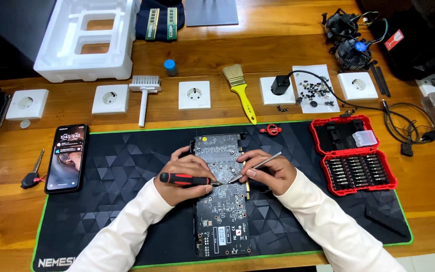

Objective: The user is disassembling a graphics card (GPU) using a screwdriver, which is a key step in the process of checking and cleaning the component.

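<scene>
Over circuit board (221, 196): left hand (185, 176) grips screwdriver (187, 179), right hand (273, 171) pinches tweezers (255, 167).

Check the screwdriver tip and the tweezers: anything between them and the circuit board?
Nothing visible. The left hand holds the red-and-black screwdriver with its tip right at the circuit board. The right hand holds the silver tweezers, angled to the same spot. Both tips meet the bare board surface.

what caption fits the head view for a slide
Left hand holds a red screwdriver and right hand tweezers, tips meeting on a circuit board on a black mat.
</scene>
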